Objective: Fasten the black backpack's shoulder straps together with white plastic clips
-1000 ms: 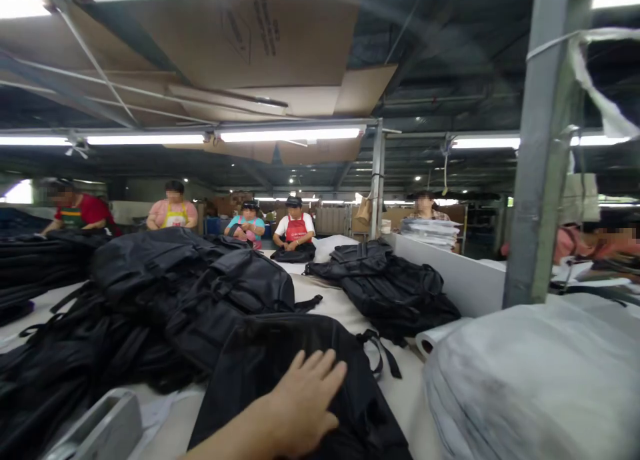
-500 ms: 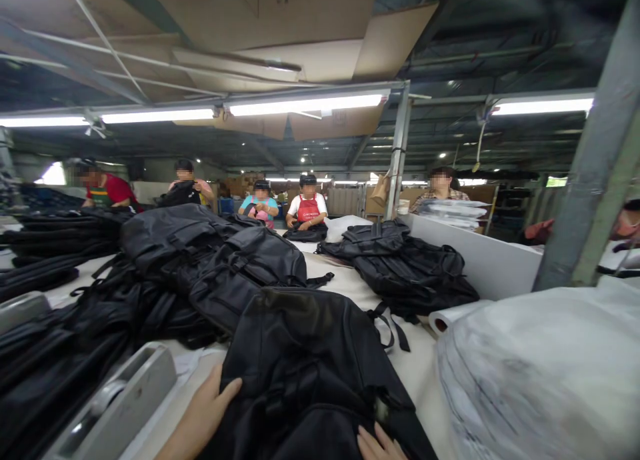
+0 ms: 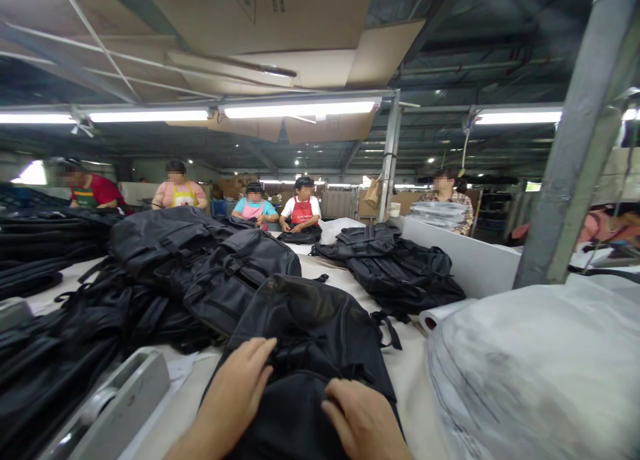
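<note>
A black backpack [image 3: 320, 313] lies on the table in front of me, its top pointing away. On its left side rests my left hand [image 3: 240, 380], fingers stretched forward across the fabric and thumb a little apart. My right hand [image 3: 363, 417] is bent over the lower right part of the same backpack, with fingers and thumb closed on the fabric. The fabric under both palms is hidden. More black backpacks [image 3: 165, 247] are heaped just beyond and to the left.
Another pile of black bags [image 3: 395, 263] lies at the back right. White plastic bags [image 3: 540, 367] and a white roll [image 3: 445, 313] are at the right. A grey machine arm [image 3: 120, 407] stands at the left. Several people work across the table, and a metal post [image 3: 575, 147] rises at right.
My left hand has moved from the backpack's left edge onto its front. My right hand has come up and left onto it. The view has turned slightly right.
</note>
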A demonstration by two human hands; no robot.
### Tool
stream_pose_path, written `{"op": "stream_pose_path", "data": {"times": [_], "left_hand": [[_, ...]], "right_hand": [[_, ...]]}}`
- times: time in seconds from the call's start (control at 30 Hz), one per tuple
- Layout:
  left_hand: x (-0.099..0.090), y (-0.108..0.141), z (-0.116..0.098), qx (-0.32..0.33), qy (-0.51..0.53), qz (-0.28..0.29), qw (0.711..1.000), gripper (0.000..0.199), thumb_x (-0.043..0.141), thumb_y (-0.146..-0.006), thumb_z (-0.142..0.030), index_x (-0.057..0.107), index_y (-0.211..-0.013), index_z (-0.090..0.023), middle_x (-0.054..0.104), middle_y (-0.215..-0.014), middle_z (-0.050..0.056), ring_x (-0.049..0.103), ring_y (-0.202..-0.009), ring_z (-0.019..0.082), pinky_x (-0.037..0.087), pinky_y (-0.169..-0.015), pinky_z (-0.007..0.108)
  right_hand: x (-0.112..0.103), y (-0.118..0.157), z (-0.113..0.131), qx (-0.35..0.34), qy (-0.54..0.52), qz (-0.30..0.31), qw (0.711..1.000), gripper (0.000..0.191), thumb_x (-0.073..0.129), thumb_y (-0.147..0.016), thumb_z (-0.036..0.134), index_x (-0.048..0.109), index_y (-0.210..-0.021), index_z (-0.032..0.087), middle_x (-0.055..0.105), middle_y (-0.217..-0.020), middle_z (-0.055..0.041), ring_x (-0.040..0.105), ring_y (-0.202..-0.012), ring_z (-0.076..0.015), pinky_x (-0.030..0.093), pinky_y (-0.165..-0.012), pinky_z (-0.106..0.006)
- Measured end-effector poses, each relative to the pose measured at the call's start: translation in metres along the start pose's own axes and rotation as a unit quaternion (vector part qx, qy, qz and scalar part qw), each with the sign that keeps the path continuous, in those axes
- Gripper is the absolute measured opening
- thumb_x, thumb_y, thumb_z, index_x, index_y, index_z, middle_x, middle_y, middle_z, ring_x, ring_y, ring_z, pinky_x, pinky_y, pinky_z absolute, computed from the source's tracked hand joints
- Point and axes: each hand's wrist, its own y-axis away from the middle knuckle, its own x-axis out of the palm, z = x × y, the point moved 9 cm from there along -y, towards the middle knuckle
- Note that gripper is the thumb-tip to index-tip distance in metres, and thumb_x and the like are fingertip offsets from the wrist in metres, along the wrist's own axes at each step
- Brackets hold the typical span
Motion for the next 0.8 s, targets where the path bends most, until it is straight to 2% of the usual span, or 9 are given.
{"op": "stream_pose_path", "data": {"times": [0.1,0.17,0.3,0.4,0.5,0.6,0.67,0.73,0.8], "left_hand": [[0.020,0.046,-0.045,0.185,-0.123,-0.059,0.973,0.049,0.056,-0.086,-0.046,0.057,-0.127,-0.020,0.061,-0.130,0.013,0.061,-0.115,0.027,0.053,-0.092,0.033],[0.041,0.073,-0.050,0.251,-0.182,-0.113,0.944,0.052,0.061,-0.081,-0.052,0.062,-0.119,-0.017,0.064,-0.125,0.016,0.064,-0.110,0.029,0.055,-0.088,0.033],[0.060,0.100,-0.030,0.244,-0.144,-0.186,0.941,0.028,0.053,-0.087,-0.033,0.066,-0.109,-0.021,0.069,-0.119,0.005,0.064,-0.110,0.020,0.049,-0.100,0.028],[0.035,0.100,-0.023,0.193,-0.068,-0.207,0.957,0.032,0.047,-0.090,-0.029,0.062,-0.118,-0.022,0.066,-0.124,0.005,0.062,-0.113,0.017,0.048,-0.101,0.024],[-0.001,0.080,-0.004,0.038,0.071,-0.127,0.989,0.038,0.043,-0.093,-0.031,0.055,-0.129,-0.025,0.055,-0.139,0.005,0.056,-0.123,0.017,0.048,-0.102,0.025],[-0.032,0.065,0.013,-0.102,0.211,-0.074,0.969,0.040,0.033,-0.097,-0.038,0.056,-0.129,-0.029,0.059,-0.134,0.001,0.056,-0.123,0.019,0.047,-0.105,0.032],[-0.046,0.055,0.005,-0.083,0.244,-0.068,0.964,0.041,0.030,-0.097,-0.039,0.058,-0.126,-0.030,0.063,-0.129,0.001,0.058,-0.119,0.019,0.049,-0.102,0.033],[-0.052,0.047,-0.021,0.029,0.216,-0.069,0.973,0.038,0.034,-0.096,-0.041,0.061,-0.120,-0.030,0.068,-0.118,0.003,0.060,-0.114,0.020,0.048,-0.103,0.034],[-0.055,0.051,-0.051,0.148,0.161,-0.119,0.968,0.039,0.034,-0.096,-0.047,0.065,-0.102,-0.025,0.072,-0.092,0.003,0.065,-0.098,0.020,0.044,-0.106,0.039]], "right_hand": [[-0.007,-0.030,0.009,0.015,-0.008,0.062,0.998,0.016,0.051,-0.089,0.023,0.063,-0.099,0.022,0.070,-0.101,-0.0064,0.065,-0.097,-0.0225,0.046,-0.081,-0.030],[0.006,-0.043,0.012,0.025,0.002,0.120,0.993,0.022,0.059,-0.083,0.027,0.063,-0.103,0.018,0.067,-0.110,-0.0116,0.061,-0.105,-0.0280,0.043,-0.087,-0.036],[0.025,-0.055,0.009,0.053,-0.035,0.167,0.984,0.039,0.069,-0.073,0.031,0.061,-0.107,0.016,0.069,-0.099,-0.0107,0.062,-0.098,-0.0300,0.042,-0.085,-0.039],[0.016,-0.063,0.011,0.051,-0.078,0.180,0.979,0.037,0.074,-0.064,0.029,0.063,-0.097,0.018,0.068,-0.085,-0.0042,0.061,-0.087,-0.0245,0.042,-0.076,-0.033],[-0.008,-0.061,0.029,0.028,-0.164,0.202,0.965,0.019,0.070,-0.066,0.029,0.063,-0.082,0.021,0.056,-0.067,0.0053,0.053,-0.068,-0.0134,0.037,-0.059,-0.023],[-0.042,-0.043,0.065,-0.022,-0.333,0.208,0.919,0.011,0.065,-0.070,0.027,0.064,-0.079,0.020,0.050,-0.065,0.0071,0.046,-0.064,-0.0098,0.033,-0.056,-0.020],[-0.056,-0.026,0.081,-0.035,-0.407,0.230,0.883,0.012,0.063,-0.071,0.025,0.068,-0.081,0.021,0.053,-0.070,0.0063,0.046,-0.068,-0.0101,0.033,-0.060,-0.020],[-0.053,-0.010,0.086,-0.025,-0.440,0.288,0.850,0.018,0.057,-0.073,0.024,0.071,-0.085,0.022,0.051,-0.068,0.0060,0.043,-0.066,-0.0094,0.031,-0.059,-0.020],[-0.034,0.001,0.080,0.020,-0.460,0.368,0.808,0.025,0.050,-0.071,0.021,0.071,-0.085,0.020,0.044,-0.061,0.0059,0.037,-0.058,-0.0086,0.028,-0.052,-0.020]]}}
